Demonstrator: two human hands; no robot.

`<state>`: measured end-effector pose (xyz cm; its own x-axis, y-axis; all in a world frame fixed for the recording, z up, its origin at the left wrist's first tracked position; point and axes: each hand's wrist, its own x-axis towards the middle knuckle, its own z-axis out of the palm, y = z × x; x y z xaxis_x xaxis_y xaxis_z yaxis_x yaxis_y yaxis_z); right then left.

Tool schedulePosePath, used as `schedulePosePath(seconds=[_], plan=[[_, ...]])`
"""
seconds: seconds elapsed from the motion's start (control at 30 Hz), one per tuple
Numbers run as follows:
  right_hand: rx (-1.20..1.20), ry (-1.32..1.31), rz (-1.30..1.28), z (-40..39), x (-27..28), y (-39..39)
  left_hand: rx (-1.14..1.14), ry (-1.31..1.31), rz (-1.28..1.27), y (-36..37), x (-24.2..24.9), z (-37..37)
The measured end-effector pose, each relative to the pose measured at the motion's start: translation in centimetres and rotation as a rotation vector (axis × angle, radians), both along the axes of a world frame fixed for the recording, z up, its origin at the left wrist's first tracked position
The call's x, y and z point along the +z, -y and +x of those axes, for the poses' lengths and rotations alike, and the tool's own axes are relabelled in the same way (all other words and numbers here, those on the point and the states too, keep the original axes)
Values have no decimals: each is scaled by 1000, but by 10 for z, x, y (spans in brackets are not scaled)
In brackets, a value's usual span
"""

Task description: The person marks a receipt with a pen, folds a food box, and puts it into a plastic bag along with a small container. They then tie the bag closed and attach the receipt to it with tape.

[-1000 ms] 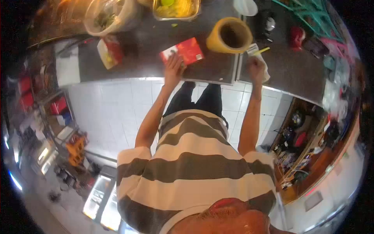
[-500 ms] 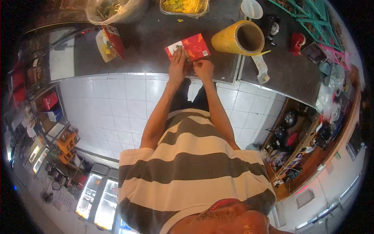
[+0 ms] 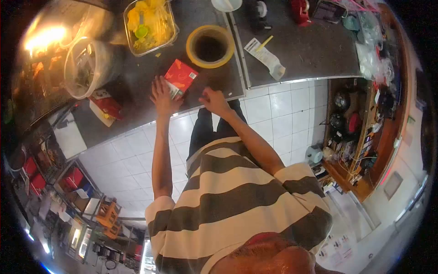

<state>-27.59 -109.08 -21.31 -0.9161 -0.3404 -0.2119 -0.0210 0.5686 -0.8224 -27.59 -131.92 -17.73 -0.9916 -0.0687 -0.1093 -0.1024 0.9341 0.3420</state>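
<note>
A small red and white cardboard box (image 3: 181, 75) lies on the dark counter near its front edge. My left hand (image 3: 163, 97) rests against the box's left, white end, its fingers spread. To the right of the box, and apart from it, my right hand (image 3: 215, 101) hovers near the counter edge. Its fingers are curled into a pinch, and whatever they may hold is too small to make out. Behind the box stands a big yellow roll (image 3: 211, 46) with a dark hollow core.
A clear tray of yellow food (image 3: 150, 27) stands behind left, near a translucent tub (image 3: 83, 68). Another red-and-white carton (image 3: 106, 107) is at the left front. A paper slip (image 3: 265, 58) with a yellow stick lies right of the counter seam.
The view has swung, so the counter slants. My right hand has come away from the box's near edge to the right. My left fingers have spread and shifted to the box's left end.
</note>
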Motion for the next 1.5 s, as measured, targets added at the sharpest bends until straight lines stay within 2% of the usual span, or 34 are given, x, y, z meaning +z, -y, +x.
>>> schedulePosePath(seconds=[0.03, 0.1, 0.17, 0.23, 0.3, 0.37, 0.43, 0.5, 0.57, 0.67, 0.73, 0.8, 0.87, 0.9, 0.93, 0.97, 1.03, 1.1, 1.13, 1.17, 1.2, 1.27, 1.33, 1.37, 1.4, 1.43, 1.47, 1.5], plan=[[-21, 59, -20, 7, 4, -20, 83, 56, 101, 3, -10, -3], [-64, 126, 12, 18, 6, -66, -14, -29, 110, -4, -10, 0], [-118, 201, 112, 32, 9, -114, 86, 114, 184, -28, 6, 16], [-157, 265, 151, 43, 11, -159, 30, 120, 275, -59, 12, 38], [-190, 262, 236, 57, 7, -196, -91, 160, 240, -112, 46, 39], [-208, 305, 228, 63, 8, -220, -166, 50, 398, -168, 48, 21], [-223, 346, 219, 62, 4, -236, -292, 62, 362, -230, 48, -9], [-243, 347, 144, 62, -1, -243, -288, -42, 516, -293, 42, -49], [-215, 291, 138, 52, 3, -244, -240, -38, 418, -339, 38, -80], [-197, 253, 176, 43, 13, -242, -226, 77, 300, -367, 6, -109], [-180, 257, 203, 40, 14, -231, -203, 32, 341, -366, -11, -103], [-120, 64, 278, 40, 19, -213, -203, -68, 423, -350, -28, -97], [-112, 161, 100, 40, 13, -184, -221, -120, 504, -298, -5, -71], [-28, 269, 200, 42, 14, -166, -235, -117, 562, -265, 17, -53], [183, 227, 447, 42, 5, -142, -169, -180, 600, -231, 21, -28], [206, 271, 433, 37, 25, -106, -122, -245, 651, -196, 23, -6], [269, 142, 248, 39, 22, -29, 80, -286, 651, -104, 25, 45], [263, 111, -71, 51, 0, 59, 378, -444, 581, -20, 14, 96], [293, 122, -221, 53, 13, 115, 605, -436, 595, 17, 38, 114], [390, 302, -150, 55, 11, 169, 755, -466, 385, 52, 28, 143], [305, 672, -263, 65, 3, 222, 856, -521, 392, 84, 31, 168], [164, 1044, -487, 70, 26, 316, 1016, -563, 344, 124, 56, 206], [-31, 1127, -468, 73, 33, 395, 1119, -664, 361, 147, 62, 238], [-37, 1118, -473, 68, 21, 424, 1110, -669, 369, 151, 61, 248], [-106, 1072, -432, 68, -2, 450, 1198, -652, 397, 155, 61, 258], [-178, 1030, -389, 71, -22, 461, 1287, -628, 425, 154, 59, 266], [-194, 1028, -389, 72, -34, 462, 1300, -616, 417, 152, 53, 271], [-172, 910, -316, 68, -44, 459, 1290, -608, 427, 150, 44, 272]])
